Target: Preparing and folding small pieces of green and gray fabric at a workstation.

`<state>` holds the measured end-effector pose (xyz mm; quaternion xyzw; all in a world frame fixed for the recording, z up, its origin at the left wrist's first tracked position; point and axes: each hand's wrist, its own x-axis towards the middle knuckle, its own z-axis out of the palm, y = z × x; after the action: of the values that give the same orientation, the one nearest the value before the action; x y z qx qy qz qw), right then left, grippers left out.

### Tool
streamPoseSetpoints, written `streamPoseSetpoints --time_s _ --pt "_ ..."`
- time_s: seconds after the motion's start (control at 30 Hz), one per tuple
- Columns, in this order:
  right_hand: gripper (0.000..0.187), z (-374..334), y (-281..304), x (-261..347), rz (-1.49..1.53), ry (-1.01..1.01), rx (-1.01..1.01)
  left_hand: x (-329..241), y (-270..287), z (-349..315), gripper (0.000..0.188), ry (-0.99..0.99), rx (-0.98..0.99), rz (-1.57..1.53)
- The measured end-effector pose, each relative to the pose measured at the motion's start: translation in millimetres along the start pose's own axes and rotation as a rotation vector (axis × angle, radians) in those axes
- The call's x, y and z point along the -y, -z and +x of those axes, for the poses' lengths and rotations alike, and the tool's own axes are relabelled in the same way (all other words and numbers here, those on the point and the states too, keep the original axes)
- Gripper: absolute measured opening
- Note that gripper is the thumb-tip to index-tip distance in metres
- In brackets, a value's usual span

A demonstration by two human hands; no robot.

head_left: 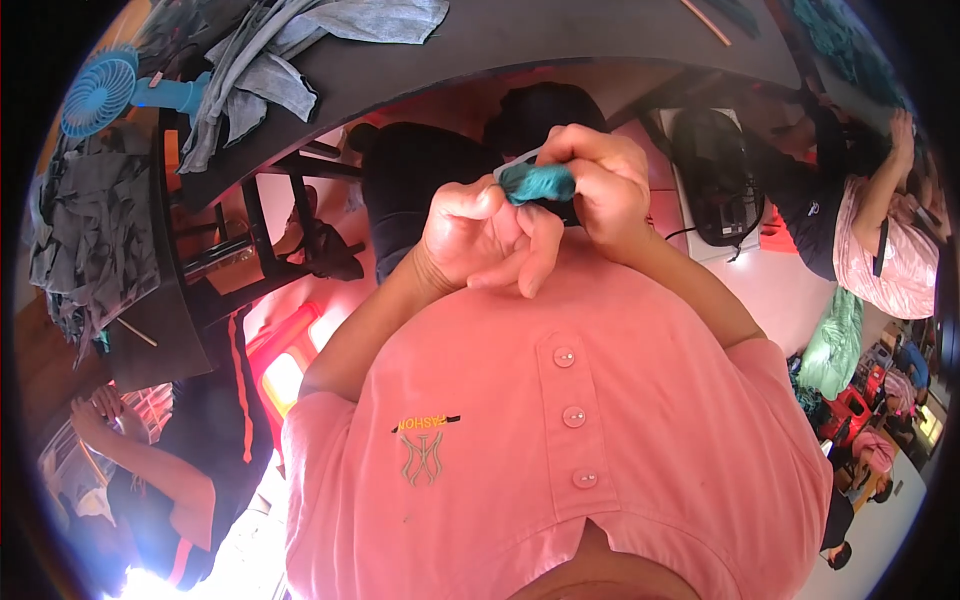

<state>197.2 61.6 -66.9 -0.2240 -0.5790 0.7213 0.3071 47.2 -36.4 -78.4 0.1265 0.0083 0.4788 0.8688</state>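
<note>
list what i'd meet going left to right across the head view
Blue fan, gray cloth strips at the upper table edge, left hand, teal bundle, right hand, black oval object with a cord, light-green bundle.

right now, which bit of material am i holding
The small teal bundle, pinched in the right hand with the left hand at its other end; the blue-grey strips and dark grey heap lie apart at the picture's left.
</note>
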Motion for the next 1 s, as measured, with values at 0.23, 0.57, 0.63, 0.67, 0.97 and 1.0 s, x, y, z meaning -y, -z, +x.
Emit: streamPoseSetpoints --time_s 0.23,0.57,0.63,0.67,0.97,1.0 --pt "0.005 11 4 23 -0.427 0.278 0.113 -3 7 -6 0.036 -0.231 -0.189 0.039" --pt "0.008 15 -16 109 -0.131 0.488 0.630 4 10 -2 0.061 -0.279 -0.492 -0.031" --pt "0.009 15 0 82 -0.573 0.417 0.292 5 19 -9 0.067 -0.286 -0.454 0.145" --pt "0.011 18 1 62 -0.532 0.464 0.214 3 22 -10 0.067 -0.273 -0.398 0.151" --pt "0.017 20 3 33 -0.602 0.447 0.179 4 3 -8 0.065 -0.219 -0.489 0.312" --pt "0.017 20 4 32 -0.620 0.466 0.181 5 3 -9 0.063 -0.232 -0.484 0.318"
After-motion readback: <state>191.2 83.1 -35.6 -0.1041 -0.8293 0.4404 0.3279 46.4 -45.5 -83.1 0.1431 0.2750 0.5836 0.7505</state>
